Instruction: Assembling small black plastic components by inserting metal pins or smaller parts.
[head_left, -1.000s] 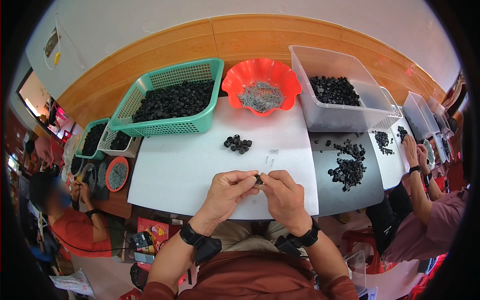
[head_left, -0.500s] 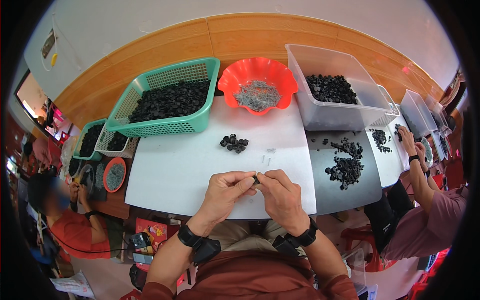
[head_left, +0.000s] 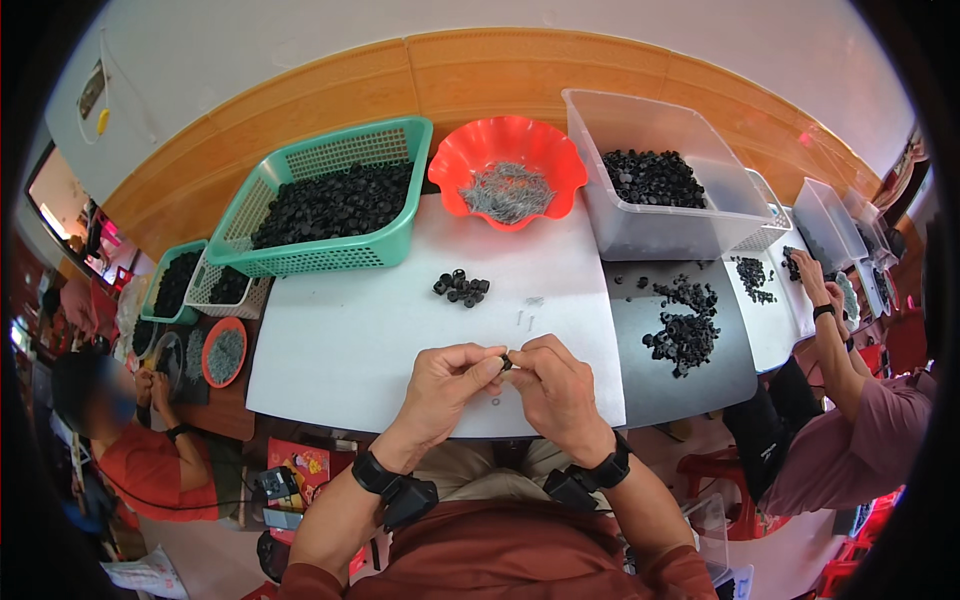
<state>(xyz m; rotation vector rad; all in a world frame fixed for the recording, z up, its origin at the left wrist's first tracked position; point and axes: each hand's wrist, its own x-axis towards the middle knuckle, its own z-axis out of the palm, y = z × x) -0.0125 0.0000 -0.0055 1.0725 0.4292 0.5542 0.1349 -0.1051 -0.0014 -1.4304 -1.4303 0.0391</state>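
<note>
The person's two hands meet over the near part of the white tabletop [head_left: 330,350]. The left hand [head_left: 447,390] has thumb and finger clamped on a small black piece [head_left: 506,362], and the fingertips of the right hand [head_left: 555,392] are closed upon it also. Thus the piece lies directly inside the grip, between both hands, neither clearly nearer; its long axis is too small to tell. Just beyond the grip, slightly right, lie a few thin metal pins [head_left: 525,319]; beyond it to the left is a cluster of black pieces [head_left: 461,288]. Farther ahead, a red bowl [head_left: 450,150] contains many metal pins. To its left, a green basket [head_left: 360,250] holds black parts; to its right, a clear bin [head_left: 650,230] holds others.
</note>
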